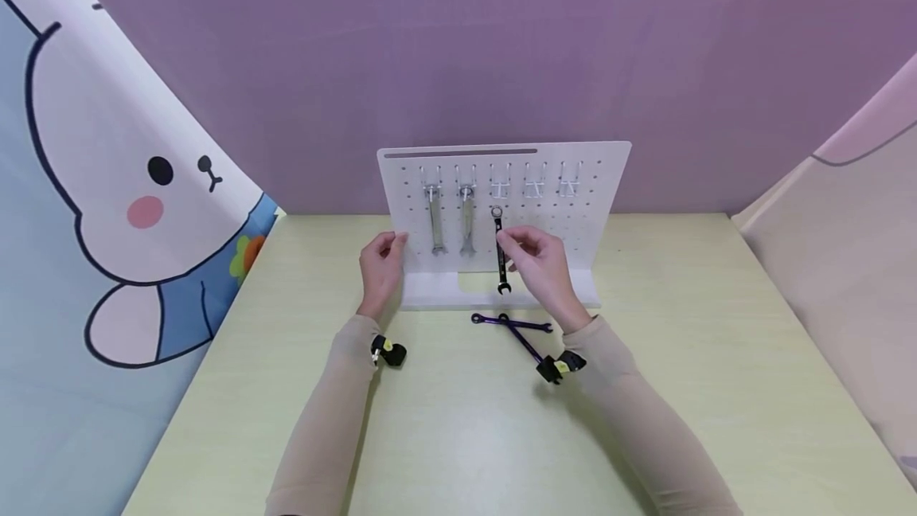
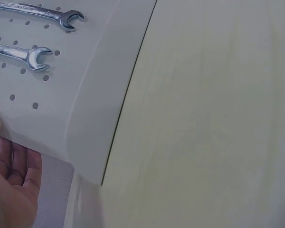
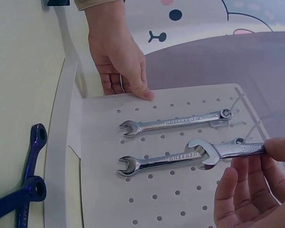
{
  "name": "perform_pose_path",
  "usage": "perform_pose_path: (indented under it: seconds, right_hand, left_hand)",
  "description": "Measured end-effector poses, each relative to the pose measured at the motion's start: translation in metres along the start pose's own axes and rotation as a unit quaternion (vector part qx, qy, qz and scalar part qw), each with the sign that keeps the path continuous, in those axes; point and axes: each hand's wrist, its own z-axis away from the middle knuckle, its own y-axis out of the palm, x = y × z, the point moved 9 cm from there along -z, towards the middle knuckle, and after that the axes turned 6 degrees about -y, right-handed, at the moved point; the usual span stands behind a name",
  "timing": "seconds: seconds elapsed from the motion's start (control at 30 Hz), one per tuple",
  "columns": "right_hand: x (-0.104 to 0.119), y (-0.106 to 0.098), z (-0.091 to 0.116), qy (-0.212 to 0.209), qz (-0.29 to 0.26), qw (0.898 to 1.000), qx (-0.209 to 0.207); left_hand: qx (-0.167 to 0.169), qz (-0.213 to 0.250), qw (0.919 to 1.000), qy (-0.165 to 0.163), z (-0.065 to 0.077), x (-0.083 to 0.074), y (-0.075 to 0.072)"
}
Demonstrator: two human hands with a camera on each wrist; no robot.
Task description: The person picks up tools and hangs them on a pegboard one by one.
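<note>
My right hand pinches a combination wrench between thumb and fingers, before the middle of a white pegboard. In the head view this wrench looks dark, upright, its ring end at the top and open end down. My left hand grips the board's left edge; in the right wrist view its thumb lies on the front and the other fingers are behind. Left of the held wrench, two silver combination wrenches, an outer one and an inner one, hang from hooks by their ring ends.
Two purple-blue wrenches lie crossed on the table before the board, one nearly level and one slanting, partly below my right wrist. Further hooks on the board's right half carry nothing. Behind stands a purple cloth wall.
</note>
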Motion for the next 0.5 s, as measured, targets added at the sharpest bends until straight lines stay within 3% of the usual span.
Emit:
perform_pose_path:
  seconds: [0.5]
  right_hand:
    - [0.0053, -0.0028, -0.0082, -0.006, 0.000, 1.000, -0.012]
  left_hand:
    - [0.000, 0.004, 1.0000, 0.009, -0.0002, -0.0003, -0.0007]
